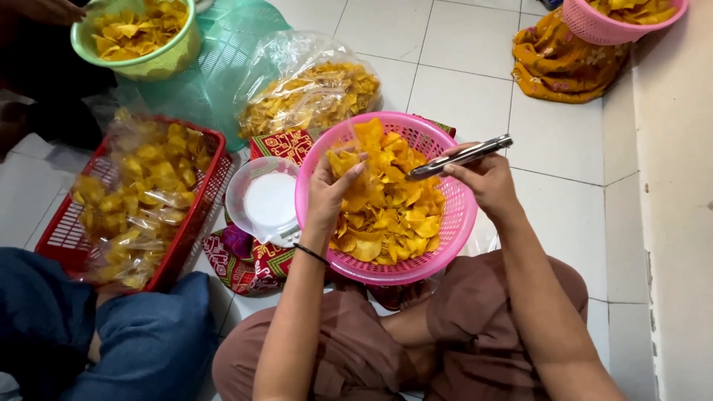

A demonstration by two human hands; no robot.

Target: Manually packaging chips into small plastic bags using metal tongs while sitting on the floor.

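Yellow chips (386,204) are heaped in the pink basket (453,223) on the lap; a few are pinched by the left hand (330,193), metal tongs (460,156) are gripped by the right hand (486,182). Chips could be crushed by tight squeezing or spilled over the rim.

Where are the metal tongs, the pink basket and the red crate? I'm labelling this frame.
metal tongs (460,157), head view, middle of the shaft.
pink basket (462,215), head view, right wall.
red crate (194,202), head view, right rim.
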